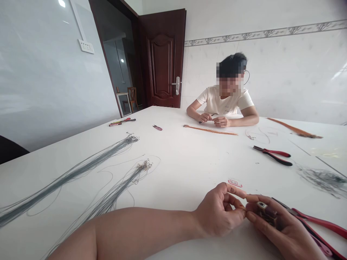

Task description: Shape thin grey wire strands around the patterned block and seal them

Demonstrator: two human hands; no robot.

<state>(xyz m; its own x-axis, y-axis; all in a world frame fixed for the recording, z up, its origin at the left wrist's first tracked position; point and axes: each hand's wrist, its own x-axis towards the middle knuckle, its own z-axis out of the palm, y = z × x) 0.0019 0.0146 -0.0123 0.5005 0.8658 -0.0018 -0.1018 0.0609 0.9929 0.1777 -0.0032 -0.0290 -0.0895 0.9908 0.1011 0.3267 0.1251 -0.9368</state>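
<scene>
my right hand (284, 225) curls round a glossy, dark brown, barrel-shaped piece with pale ringed markings (267, 213), which sits between my thumb and bent fingers. my left hand (221, 209) meets it at the fingertips; its thumb and finger are pinched together, but i can't tell whether anything thin is caught between them. both forearms reach in low over the white, smooth worktop (187, 173).

i judge the piece to be hard and fairly light, and its shine suggests it could slip or roll in a loose grip. the best hold looks to be round its middle, thumb against fingers, leaving the end that faces my left hand clear.

just beside my right hand lie red-and-black-handled pliers with dark metal noses (306, 216). just beyond my left hand is a small red-printed mark or label (234, 183). well to the left of it stretches a bundle of thin grey strands with metal loops at the tip (138, 175), springy and easily tangled, i'd guess.
</scene>
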